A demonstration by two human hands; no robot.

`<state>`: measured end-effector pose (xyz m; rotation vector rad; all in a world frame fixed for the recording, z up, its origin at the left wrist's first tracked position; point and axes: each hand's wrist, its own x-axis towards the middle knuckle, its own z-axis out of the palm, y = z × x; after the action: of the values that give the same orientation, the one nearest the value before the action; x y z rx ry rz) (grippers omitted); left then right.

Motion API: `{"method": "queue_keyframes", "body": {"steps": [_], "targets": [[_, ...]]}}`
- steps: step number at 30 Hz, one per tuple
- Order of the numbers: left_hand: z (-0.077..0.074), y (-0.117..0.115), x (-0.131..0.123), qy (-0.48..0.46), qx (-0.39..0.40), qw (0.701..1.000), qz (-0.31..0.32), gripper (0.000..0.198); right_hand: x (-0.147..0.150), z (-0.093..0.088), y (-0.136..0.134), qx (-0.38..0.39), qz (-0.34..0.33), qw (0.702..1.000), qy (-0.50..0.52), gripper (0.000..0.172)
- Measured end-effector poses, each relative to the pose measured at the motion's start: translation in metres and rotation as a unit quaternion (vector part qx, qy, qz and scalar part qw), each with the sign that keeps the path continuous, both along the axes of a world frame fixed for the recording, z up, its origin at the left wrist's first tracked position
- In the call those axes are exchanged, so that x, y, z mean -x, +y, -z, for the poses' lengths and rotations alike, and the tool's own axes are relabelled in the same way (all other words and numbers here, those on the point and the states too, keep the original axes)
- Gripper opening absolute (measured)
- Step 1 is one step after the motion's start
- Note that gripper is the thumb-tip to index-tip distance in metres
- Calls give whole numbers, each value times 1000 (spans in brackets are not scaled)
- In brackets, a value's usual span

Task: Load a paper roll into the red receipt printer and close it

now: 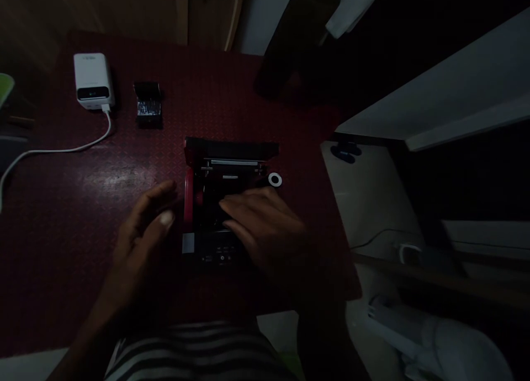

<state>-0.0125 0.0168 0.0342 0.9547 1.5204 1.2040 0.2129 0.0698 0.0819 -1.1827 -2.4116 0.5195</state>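
Note:
A small black and red printer [226, 165] lies with its lid up in the middle of a dark red table [83, 204]. My right hand [265, 229] rests on top of it, fingers stretched flat over the open compartment and holding nothing. My left hand [143, 232] hovers at the printer's left side, fingers apart and slightly curled, close to its red edge. A small white ring [275, 179] lies on the table by the printer's right side, just beyond my right fingertips.
A white power bank [91, 80] with a white cable [62, 148] sits at the table's far left. A small black block [148, 105] lies beside it. To the right stand a pale lower surface [364, 199] and a white shelf edge [451, 105]. The scene is dim.

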Motion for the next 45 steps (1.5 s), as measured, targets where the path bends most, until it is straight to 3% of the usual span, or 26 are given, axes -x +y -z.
{"method": "queue_keyframes", "body": {"steps": [4, 7, 14, 18, 22, 25, 28, 29, 32, 34, 39, 45], "targets": [[-17, 27, 4, 46, -88, 995, 2, 45, 5, 11, 12, 17, -35, 998, -44, 25], [-26, 43, 2, 63, -101, 993, 27, 43, 3, 10, 15, 69, -79, 994, -28, 30], [-21, 65, -1, 39, -147, 987, 50, 39, 1, -1, 13, 140, -128, 982, 3, 27], [-24, 81, -9, 36, -155, 986, 46, 36, 4, -6, 6, 101, -104, 989, -20, 24], [-34, 90, -22, -12, -132, 991, 9, 35, 2, -3, -17, -26, -34, 999, -25, 27], [-36, 87, -28, -32, -109, 993, -12, 29, 0, 11, -37, -121, -3, 993, -12, 28], [-31, 76, -27, -56, -83, 995, -14, 10, 0, 27, -52, -175, 24, 984, 12, 24], [-27, 70, -25, -62, -73, 995, -14, 14, 0, 31, -55, -185, 34, 982, 18, 24], [-17, 51, -21, -62, -56, 996, -9, 53, 2, 37, -61, -205, 63, 976, 27, 25], [-12, 38, -20, -55, -40, 998, 1, 64, 3, 36, -62, -220, 78, 972, 27, 23], [-12, 18, -21, -67, 10, 997, 48, 69, 4, 34, -60, -221, 70, 973, 22, 18], [-11, 15, -20, -65, 15, 996, 65, 73, 4, 37, -57, -187, 63, 980, 39, 21]]}}
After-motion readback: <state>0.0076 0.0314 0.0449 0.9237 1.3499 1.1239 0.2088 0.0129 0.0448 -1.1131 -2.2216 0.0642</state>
